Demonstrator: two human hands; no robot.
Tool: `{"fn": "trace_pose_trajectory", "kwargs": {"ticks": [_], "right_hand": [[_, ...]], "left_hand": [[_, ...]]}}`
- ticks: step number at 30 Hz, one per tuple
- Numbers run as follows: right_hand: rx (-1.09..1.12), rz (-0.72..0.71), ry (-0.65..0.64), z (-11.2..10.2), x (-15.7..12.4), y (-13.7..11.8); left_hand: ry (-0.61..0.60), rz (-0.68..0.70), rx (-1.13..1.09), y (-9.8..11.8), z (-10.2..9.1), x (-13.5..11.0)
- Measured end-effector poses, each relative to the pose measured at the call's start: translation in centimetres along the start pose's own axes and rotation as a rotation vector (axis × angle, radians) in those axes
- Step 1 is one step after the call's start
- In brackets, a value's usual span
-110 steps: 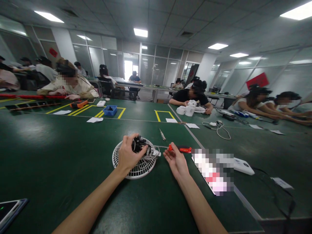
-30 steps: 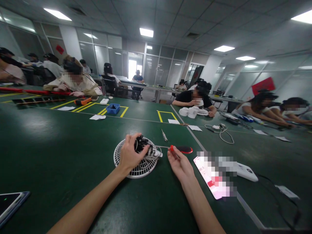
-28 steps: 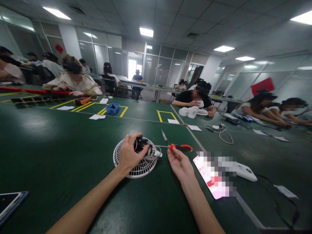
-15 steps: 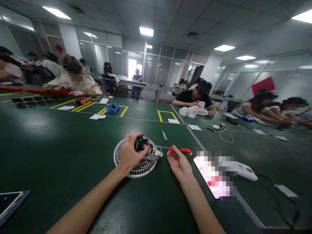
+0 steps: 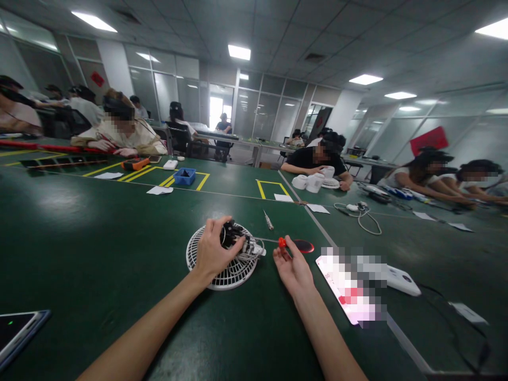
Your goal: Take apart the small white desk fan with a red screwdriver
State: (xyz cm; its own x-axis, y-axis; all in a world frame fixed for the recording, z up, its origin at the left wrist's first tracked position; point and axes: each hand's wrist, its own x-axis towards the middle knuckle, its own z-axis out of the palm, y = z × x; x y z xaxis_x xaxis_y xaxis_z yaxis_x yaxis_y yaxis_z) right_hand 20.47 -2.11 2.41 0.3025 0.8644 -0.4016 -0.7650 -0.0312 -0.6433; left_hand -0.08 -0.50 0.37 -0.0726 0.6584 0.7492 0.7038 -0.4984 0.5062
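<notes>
My left hand [image 5: 212, 251] is wrapped over a black motor assembly [image 5: 233, 232] with white wires [image 5: 254, 248], which sits on a round white fan grille [image 5: 232, 280]. The grille lies flat on the green table. In my right hand [image 5: 292, 269] is a screwdriver [image 5: 304, 246] with a red and black handle, held between thumb and fingers. Its shaft points left and reaches the motor's right side, but I cannot tell exactly where the tip sits. Just beyond lies a small clear-handled screwdriver [image 5: 269, 220], touched by neither hand.
A lit phone [image 5: 337, 291] and a white device [image 5: 402, 280] lie to the right; another phone [image 5: 21, 336] is at the near left. Farther off are a blue bin [image 5: 184, 177], paper slips [image 5: 159, 190] and a cable [image 5: 369, 219]. Several people work around the tables.
The screwdriver's handle has turned about its length, showing more of its black part. My hands and the fan parts have stayed almost in place.
</notes>
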Motion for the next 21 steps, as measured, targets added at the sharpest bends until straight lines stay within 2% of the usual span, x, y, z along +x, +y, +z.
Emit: {"fn": "trace_pose_trajectory", "kwargs": {"ticks": [7, 12, 18, 21], "right_hand": [[0.029, -0.047, -0.038, -0.29, 0.33, -0.25], [0.043, -0.096, -0.116, -0.10, 0.10, -0.27], [-0.066, -0.031, -0.002, -0.25, -0.08, -0.35], [-0.139, -0.028, 0.004, -0.51, 0.04, -0.55]], "left_hand": [[0.000, 0.001, 0.006, -0.08, 0.04, -0.01], [-0.012, 0.008, 0.000, -0.02, 0.02, 0.02], [-0.006, -0.005, -0.005, 0.01, 0.04, 0.01], [-0.010, -0.010, -0.001, 0.01, 0.03, 0.03]]}}
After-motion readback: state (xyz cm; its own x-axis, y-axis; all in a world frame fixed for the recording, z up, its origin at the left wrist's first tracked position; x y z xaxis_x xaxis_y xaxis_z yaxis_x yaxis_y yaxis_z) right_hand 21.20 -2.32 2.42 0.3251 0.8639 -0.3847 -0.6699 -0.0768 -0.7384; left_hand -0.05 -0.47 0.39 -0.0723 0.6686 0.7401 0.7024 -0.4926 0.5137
